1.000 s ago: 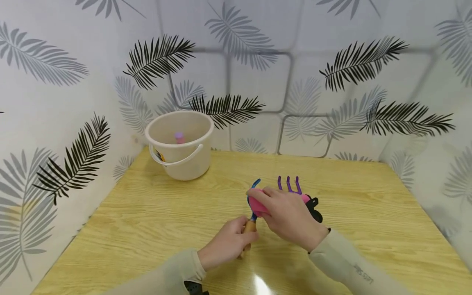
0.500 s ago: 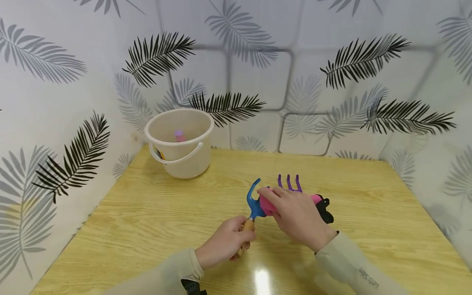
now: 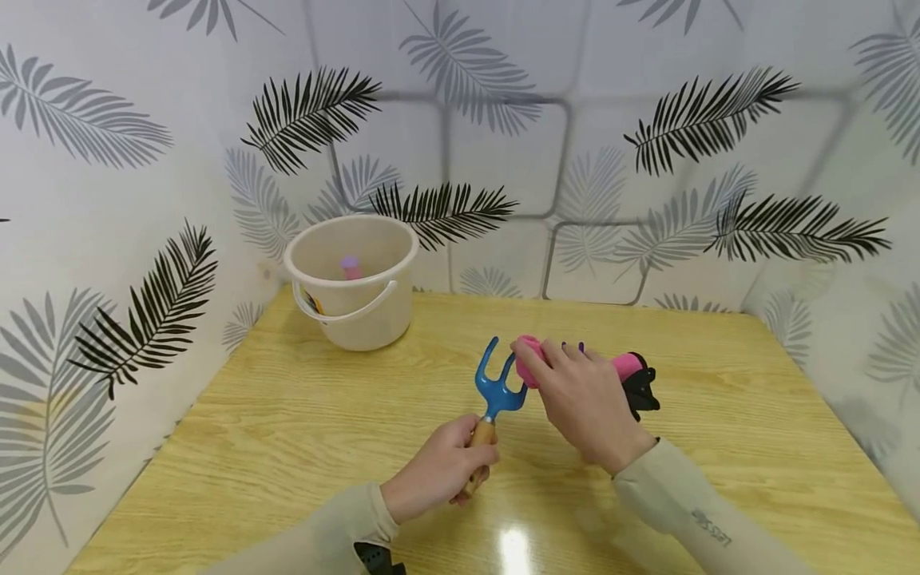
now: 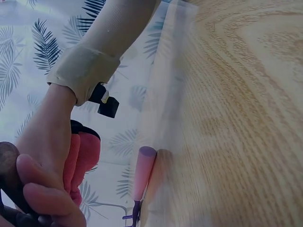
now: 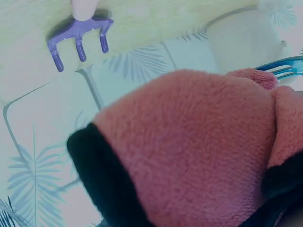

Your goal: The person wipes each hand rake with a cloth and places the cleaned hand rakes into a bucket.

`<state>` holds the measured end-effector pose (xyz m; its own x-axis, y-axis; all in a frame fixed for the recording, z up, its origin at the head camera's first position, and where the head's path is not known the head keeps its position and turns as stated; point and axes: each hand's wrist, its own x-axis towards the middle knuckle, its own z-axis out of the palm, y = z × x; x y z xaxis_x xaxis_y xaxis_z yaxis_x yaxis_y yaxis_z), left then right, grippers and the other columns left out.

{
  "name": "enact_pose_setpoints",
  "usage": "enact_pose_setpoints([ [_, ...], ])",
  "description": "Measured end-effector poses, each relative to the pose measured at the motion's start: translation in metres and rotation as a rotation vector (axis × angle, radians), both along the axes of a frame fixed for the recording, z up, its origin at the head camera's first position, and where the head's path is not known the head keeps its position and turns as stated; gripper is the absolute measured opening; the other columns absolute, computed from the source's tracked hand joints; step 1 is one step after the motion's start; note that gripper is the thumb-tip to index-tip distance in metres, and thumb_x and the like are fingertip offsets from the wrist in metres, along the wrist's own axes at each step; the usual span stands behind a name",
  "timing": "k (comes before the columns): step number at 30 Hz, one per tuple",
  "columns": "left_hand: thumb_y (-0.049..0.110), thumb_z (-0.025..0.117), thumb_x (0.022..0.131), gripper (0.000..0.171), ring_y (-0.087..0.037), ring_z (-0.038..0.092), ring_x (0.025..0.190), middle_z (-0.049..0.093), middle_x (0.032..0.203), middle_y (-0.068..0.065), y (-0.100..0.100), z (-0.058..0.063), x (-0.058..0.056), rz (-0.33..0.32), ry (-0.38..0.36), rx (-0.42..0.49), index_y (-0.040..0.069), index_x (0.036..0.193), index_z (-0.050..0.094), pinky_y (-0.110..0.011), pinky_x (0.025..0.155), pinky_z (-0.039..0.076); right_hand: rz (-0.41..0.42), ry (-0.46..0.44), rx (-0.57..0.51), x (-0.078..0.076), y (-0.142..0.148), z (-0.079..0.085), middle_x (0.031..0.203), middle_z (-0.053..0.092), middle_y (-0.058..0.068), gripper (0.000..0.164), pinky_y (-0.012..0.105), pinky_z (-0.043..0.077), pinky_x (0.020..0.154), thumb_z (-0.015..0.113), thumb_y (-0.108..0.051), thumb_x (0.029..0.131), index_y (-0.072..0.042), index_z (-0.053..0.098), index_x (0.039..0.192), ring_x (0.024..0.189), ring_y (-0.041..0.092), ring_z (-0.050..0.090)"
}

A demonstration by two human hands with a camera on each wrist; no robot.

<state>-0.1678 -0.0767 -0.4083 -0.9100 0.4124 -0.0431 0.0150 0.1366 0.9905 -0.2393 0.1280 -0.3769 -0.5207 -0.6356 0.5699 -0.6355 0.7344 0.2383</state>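
My left hand (image 3: 437, 469) grips the wooden handle of a blue garden fork (image 3: 497, 395), whose tines point up and away. My right hand (image 3: 585, 403) holds a pink fleecy cloth (image 3: 627, 366) with black edging. One bunched part of the cloth, pinched at the fingertips, overlaps the fork's right tine in the head view. Close up, the cloth (image 5: 189, 146) fills much of the right wrist view, the blue fork (image 5: 283, 67) behind it. A purple hand rake (image 5: 79, 35) lies on the table beyond the right hand, mostly hidden in the head view; its pink handle (image 4: 144, 170) shows in the left wrist view.
A cream bucket (image 3: 370, 319) with a white carrying handle stands at the table's back left. Inside it is a pink object with a purple end (image 3: 350, 267). Leaf-patterned walls (image 3: 503, 160) border the wooden table (image 3: 302, 431) at the back and sides.
The right hand has slid the cloth from the fork's neck up and rightward to the right tine, uncovering the blue head. The left hand keeps its grip, the fork now turned more face-on.
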Motion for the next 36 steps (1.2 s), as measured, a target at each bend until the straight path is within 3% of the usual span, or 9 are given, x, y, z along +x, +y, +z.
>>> enact_pose_setpoints([
  [5,0.014,0.055,0.091,0.012,-0.012,0.041,0.039,0.048,0.056,-0.001,0.000,0.001,-0.001,-0.001,-0.025,-0.008,0.003,0.091,0.050,-0.021,0.032,0.038,0.092,-0.097,-0.063,0.010,-0.011,0.002,0.089,0.061,0.005,0.051,0.032,0.047,0.041,0.071,-0.009,0.077,-0.016,0.054,0.125,0.057,0.020,0.052],
  [11,0.014,0.055,0.089,0.012,-0.011,0.041,0.041,0.049,0.056,-0.001,0.001,-0.003,-0.005,-0.009,-0.026,-0.015,0.003,0.088,0.049,-0.022,0.034,0.038,0.152,-0.162,-0.097,0.022,-0.022,0.004,0.091,0.060,0.001,0.052,0.029,0.045,0.041,0.070,-0.007,0.077,-0.020,0.054,0.124,0.063,0.017,0.053],
  [21,0.010,0.055,0.089,0.009,-0.011,0.041,0.038,0.050,0.055,-0.001,0.004,-0.003,0.005,-0.035,0.015,-0.036,0.001,0.090,0.052,-0.021,0.032,0.038,0.035,-0.066,0.006,0.002,-0.014,0.001,0.088,0.062,0.007,0.052,0.034,0.051,0.042,0.076,-0.009,0.074,-0.014,0.055,0.120,0.057,0.022,0.055],
  [29,0.011,0.055,0.090,0.009,-0.010,0.038,0.037,0.045,0.049,0.002,0.004,-0.004,0.005,-0.034,0.019,0.011,0.003,0.087,0.051,-0.021,0.032,0.034,-0.061,0.095,0.106,0.000,-0.009,0.012,0.094,0.062,0.015,0.043,0.038,0.052,0.051,0.061,-0.007,0.086,-0.010,0.051,0.128,0.068,0.029,0.057],
  [32,0.010,0.055,0.090,0.010,-0.010,0.038,0.037,0.047,0.052,0.000,0.003,-0.004,0.004,-0.036,-0.031,0.046,0.001,0.089,0.050,-0.021,0.032,0.033,-0.076,0.084,0.086,-0.002,-0.003,0.013,0.093,0.063,0.015,0.047,0.039,0.053,0.051,0.065,-0.010,0.086,-0.010,0.051,0.131,0.068,0.029,0.057],
  [36,0.008,0.054,0.089,0.012,-0.011,0.040,0.036,0.055,0.062,-0.004,0.000,-0.003,-0.002,0.010,-0.062,0.045,-0.002,0.095,0.050,-0.021,0.033,0.037,-0.063,-0.058,-0.051,0.000,0.005,0.019,0.091,0.063,0.009,0.058,0.038,0.053,0.049,0.075,-0.019,0.078,-0.016,0.052,0.131,0.068,0.024,0.058],
])
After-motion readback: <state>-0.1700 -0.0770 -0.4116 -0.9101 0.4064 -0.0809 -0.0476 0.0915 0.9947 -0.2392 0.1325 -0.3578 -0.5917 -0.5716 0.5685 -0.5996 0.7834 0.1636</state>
